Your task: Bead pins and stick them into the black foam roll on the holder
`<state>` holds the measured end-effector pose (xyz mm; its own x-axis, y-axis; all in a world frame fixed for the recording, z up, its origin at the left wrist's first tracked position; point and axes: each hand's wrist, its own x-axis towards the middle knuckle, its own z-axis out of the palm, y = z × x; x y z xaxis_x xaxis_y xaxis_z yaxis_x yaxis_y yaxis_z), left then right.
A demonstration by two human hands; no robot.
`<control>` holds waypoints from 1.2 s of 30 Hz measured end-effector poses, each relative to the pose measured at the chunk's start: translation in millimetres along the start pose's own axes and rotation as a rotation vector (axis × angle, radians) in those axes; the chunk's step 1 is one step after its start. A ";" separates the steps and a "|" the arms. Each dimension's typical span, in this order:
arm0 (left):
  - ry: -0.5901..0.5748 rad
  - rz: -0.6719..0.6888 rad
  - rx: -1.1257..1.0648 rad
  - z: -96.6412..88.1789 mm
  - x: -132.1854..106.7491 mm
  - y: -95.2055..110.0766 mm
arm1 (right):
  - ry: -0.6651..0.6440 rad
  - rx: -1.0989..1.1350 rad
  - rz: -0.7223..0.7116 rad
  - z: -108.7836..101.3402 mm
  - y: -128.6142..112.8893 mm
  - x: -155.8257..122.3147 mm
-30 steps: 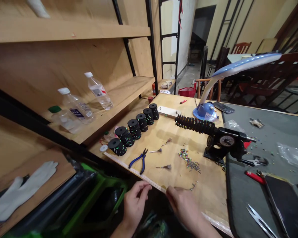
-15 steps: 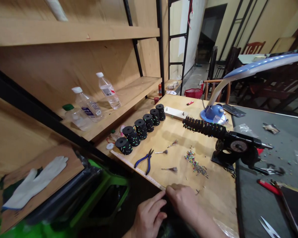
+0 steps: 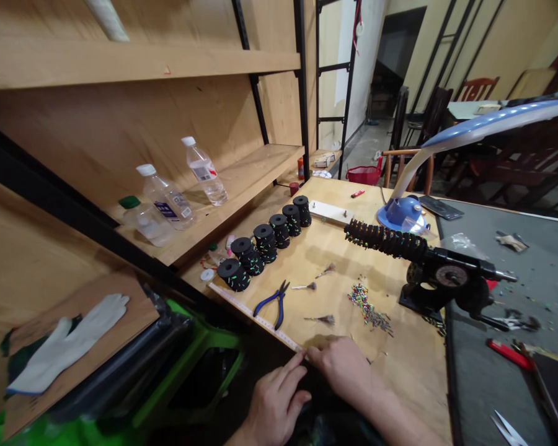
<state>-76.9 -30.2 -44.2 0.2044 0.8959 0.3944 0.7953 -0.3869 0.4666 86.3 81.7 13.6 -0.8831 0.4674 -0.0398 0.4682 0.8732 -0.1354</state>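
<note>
My right hand (image 3: 341, 371) rests on the front edge of the wooden worktop (image 3: 400, 359), fingers curled and pinched against the end of a measuring tape (image 3: 255, 317) that lies along the edge. What the fingertips pinch is too small to make out. My left hand (image 3: 275, 402) hovers just below the edge, beside the right hand, fingers loosely spread with nothing in them. Blue-handled pliers (image 3: 272, 302) lie close behind the tape. A small heap of coloured beads (image 3: 367, 306) sits behind the right hand.
Several black spools (image 3: 265, 244) stand in a row at the left. A black winding machine (image 3: 428, 266) and a blue desk lamp (image 3: 402, 214) stand at the right. Three water bottles (image 3: 167, 201) lie on the shelf. A white glove (image 3: 69, 344) lies at lower left.
My left hand moved right, off the tape's edge, and now lies below the worktop next to the right hand. My right hand slid slightly forward onto the wood. The view shifted a little.
</note>
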 end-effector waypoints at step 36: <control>-0.090 0.084 0.179 -1.6 1.4 -24.9 | 0.060 0.044 0.168 31.0 -12.9 -3.5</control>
<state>-97.3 -19.7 -54.0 0.3175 0.8812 0.3503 0.8605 -0.4229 0.2841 82.4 64.5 -15.2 -0.7884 0.6151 -0.0066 0.6066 0.7756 -0.1747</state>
